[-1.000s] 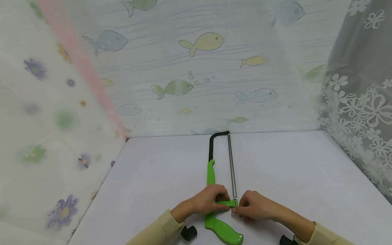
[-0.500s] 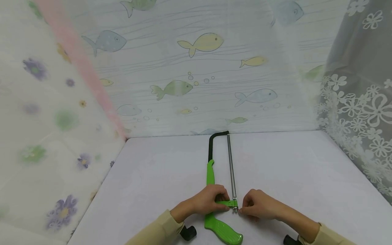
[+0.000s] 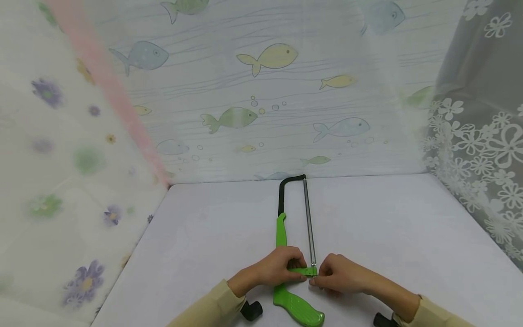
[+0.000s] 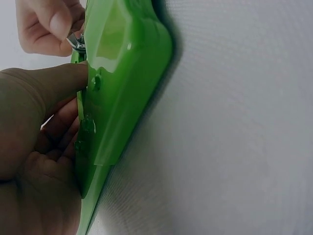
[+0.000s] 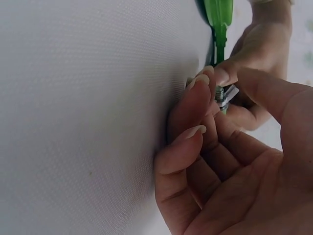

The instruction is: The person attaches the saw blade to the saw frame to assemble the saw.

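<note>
A hacksaw [image 3: 281,232] lies on the white table, with a green handle, a black front frame and a thin grey blade [image 3: 308,218] on its right side. My left hand [image 3: 278,268] grips its green cross arm [image 3: 311,271], thumb on the near side and fingers on the far side. At the blade's near end is a metal wing nut [image 4: 76,43] on a threaded bolt [image 5: 218,92]. Curled thumb and fingers of my right hand [image 3: 342,274] are at this wing nut and pinch it. In the head view those fingertips hide the nut.
The white tabletop [image 3: 220,218] spreads around the saw. A fish-print curtain [image 3: 261,100] hangs behind it, with a flowered sheet [image 3: 86,190] at left and a lace curtain [image 3: 486,150] at right. Black wrist straps [image 3: 251,311] show under both wrists.
My right hand moved slightly right, off the wing nut, half a second ago, and is back at it now. My left hand and the hacksaw stay in place.
</note>
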`<state>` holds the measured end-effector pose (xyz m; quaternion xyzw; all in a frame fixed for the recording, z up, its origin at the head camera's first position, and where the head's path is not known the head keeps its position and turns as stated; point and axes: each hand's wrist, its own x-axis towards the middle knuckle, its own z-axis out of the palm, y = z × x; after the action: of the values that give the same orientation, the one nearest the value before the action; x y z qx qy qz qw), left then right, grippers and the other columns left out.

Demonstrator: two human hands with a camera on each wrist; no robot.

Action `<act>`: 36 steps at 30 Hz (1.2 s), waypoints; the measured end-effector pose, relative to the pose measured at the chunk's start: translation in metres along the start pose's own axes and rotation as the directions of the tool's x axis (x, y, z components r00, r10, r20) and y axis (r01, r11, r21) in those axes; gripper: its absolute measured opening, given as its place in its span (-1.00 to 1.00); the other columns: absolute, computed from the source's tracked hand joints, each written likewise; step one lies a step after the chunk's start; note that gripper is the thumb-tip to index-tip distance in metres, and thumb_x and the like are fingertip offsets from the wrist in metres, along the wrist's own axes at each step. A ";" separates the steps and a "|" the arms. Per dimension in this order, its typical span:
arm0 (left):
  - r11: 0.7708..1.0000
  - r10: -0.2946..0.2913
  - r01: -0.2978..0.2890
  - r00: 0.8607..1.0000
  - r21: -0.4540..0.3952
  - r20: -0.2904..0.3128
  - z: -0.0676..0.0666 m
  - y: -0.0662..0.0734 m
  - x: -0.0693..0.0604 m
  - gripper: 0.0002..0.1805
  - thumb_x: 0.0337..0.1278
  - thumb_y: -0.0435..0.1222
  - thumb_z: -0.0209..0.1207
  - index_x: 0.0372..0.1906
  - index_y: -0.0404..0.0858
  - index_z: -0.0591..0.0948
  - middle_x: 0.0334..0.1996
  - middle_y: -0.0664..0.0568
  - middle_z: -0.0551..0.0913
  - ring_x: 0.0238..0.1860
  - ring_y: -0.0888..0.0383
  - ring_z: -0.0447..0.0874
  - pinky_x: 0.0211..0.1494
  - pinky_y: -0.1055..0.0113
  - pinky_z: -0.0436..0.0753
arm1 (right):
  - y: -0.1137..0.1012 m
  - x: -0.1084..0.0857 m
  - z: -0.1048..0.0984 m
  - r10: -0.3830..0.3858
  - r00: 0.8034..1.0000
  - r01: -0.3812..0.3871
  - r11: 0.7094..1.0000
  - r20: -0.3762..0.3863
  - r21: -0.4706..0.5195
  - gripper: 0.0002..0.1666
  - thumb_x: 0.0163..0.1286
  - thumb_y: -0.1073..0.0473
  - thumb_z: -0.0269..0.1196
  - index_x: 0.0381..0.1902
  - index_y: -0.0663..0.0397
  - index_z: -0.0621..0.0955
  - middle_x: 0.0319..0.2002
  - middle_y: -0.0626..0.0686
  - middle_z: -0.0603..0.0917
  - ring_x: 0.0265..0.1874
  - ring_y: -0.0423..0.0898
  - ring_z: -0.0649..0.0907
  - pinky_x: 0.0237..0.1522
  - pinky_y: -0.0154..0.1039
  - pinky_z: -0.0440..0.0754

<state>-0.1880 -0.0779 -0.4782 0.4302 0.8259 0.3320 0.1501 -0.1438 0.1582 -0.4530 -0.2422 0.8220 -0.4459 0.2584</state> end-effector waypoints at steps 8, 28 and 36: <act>1.000 -0.005 0.005 1.000 0.002 0.005 -0.007 0.001 0.002 -0.85 0.22 -0.31 0.42 -0.17 -0.18 0.70 -0.26 0.21 0.65 -0.27 0.48 0.53 -0.16 0.59 0.56 | -0.006 0.005 -0.002 0.021 0.999 -0.021 1.000 -0.024 0.002 -0.54 0.44 0.04 0.32 -0.63 0.18 0.67 -0.73 -0.01 0.61 -0.76 -0.22 0.49 -0.68 -0.36 0.40; 1.000 -0.024 0.024 1.000 -0.005 -0.017 -0.014 0.001 0.002 -0.84 0.19 -0.31 0.44 -0.18 -0.18 0.69 -0.28 0.25 0.65 -0.30 0.48 0.51 -0.19 0.57 0.57 | 0.002 0.004 -0.012 -0.015 0.999 0.013 0.999 -0.050 -0.033 -0.70 0.38 0.15 0.35 -0.58 0.06 0.65 -0.74 -0.17 0.50 -0.73 -0.29 0.43 -0.62 -0.40 0.37; 1.000 -0.010 0.010 1.000 -0.022 0.014 -0.005 0.003 0.001 -0.84 0.19 -0.31 0.43 -0.17 -0.19 0.69 -0.28 0.26 0.65 -0.30 0.51 0.52 -0.20 0.58 0.58 | 0.005 0.002 0.001 -0.022 1.000 0.022 0.999 -0.005 0.029 -0.82 0.21 0.32 0.33 -0.57 0.06 0.68 -0.72 -0.18 0.52 -0.73 -0.31 0.42 -0.65 -0.43 0.34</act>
<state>-0.1896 -0.0779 -0.4723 0.4268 0.8233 0.3372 0.1622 -0.1456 0.1584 -0.4584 -0.2463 0.8133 -0.4613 0.2551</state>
